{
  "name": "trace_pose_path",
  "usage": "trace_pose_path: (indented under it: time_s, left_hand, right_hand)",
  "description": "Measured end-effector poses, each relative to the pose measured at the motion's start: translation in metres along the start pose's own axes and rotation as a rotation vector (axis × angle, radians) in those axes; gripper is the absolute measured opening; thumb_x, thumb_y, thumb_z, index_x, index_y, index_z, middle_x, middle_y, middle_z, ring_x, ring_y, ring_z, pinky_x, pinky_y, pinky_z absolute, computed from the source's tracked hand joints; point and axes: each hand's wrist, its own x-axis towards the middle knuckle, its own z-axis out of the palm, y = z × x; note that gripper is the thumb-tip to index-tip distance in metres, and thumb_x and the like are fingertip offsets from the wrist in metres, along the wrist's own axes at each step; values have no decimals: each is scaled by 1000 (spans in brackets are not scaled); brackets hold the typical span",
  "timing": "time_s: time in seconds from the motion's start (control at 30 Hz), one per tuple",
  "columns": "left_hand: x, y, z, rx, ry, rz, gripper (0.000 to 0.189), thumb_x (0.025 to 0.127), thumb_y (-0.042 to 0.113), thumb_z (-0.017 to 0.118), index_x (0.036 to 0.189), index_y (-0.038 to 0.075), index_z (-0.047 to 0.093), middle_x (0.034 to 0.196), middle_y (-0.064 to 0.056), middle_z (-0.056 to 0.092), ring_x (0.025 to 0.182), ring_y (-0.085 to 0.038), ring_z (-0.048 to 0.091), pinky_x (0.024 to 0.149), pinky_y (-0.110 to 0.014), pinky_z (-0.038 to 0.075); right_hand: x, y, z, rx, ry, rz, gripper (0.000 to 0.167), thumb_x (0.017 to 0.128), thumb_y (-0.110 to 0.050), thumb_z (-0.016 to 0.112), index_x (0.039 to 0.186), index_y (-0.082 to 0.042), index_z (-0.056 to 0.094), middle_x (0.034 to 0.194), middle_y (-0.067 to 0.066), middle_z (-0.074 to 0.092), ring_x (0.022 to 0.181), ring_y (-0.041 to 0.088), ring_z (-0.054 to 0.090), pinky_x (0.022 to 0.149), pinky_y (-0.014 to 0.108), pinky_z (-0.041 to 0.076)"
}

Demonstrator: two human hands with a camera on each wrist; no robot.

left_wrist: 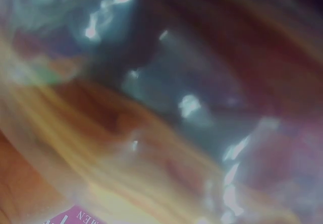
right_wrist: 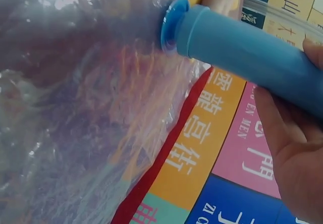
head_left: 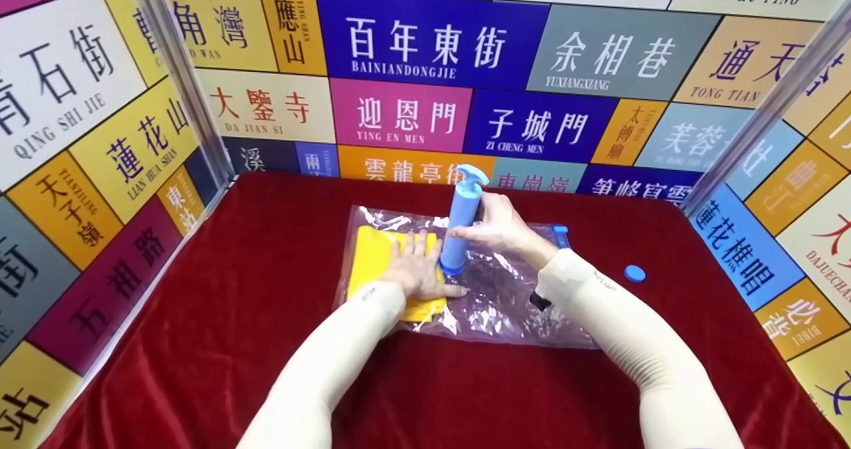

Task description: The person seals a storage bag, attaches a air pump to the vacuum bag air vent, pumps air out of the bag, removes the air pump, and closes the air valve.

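Observation:
A clear plastic vacuum bag (head_left: 505,302) lies flat with a folded yellow cloth (head_left: 371,256) in its left part. Fingers spread, my left hand (head_left: 415,271) presses on the bag over the cloth. My right hand (head_left: 498,223) grips the barrel of a light blue hand pump (head_left: 465,208), which stands nearly upright with its T-shaped handle at the top. The pump's lower end meets the blue round valve (right_wrist: 173,26) on the bag, beside the left hand. Blurred shiny plastic (left_wrist: 189,105) and yellow folds fill the left wrist view.
A loose blue round cap (head_left: 635,273) lies on the red velvet cloth (head_left: 532,396) to the right. At the bag's upper right edge is a blue zip slider (head_left: 560,235). A small black object (head_left: 540,300) shows by the right sleeve. Panels with street names (head_left: 425,43) enclose the table.

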Motion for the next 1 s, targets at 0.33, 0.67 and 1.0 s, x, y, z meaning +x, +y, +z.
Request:
trace_pose_path:
  time_s: [0.33,0.67,1.0]
  left_hand:
    - [-2,4,-3,8,-3,0,132,88,99,55,183,21,7,191,-22,0,178,-47,4,145,-69,6]
    - [-5,7,-7,9,1,-11,131,88,100,54,183,22,7,191,-20,0,179,-46,3,145,-68,6]
    - [-1,1,0,1,4,-7,132,88,100,55,183,23,7,191,-21,1,179,-47,4,145,-69,6]
  right_hand:
    - [5,8,-15,70,-209,-139,55,86,-20,97,132,-1,74,121,18,85,111,34,82,104,54,68]
    - [5,4,-16,39,-210,-129,52,86,-18,95,132,-3,75,120,16,85,109,34,83,102,50,69]
    - [-3,6,5,-19,15,-73,55,79,-31,100,121,-6,75,107,14,86,93,30,82,84,44,70]
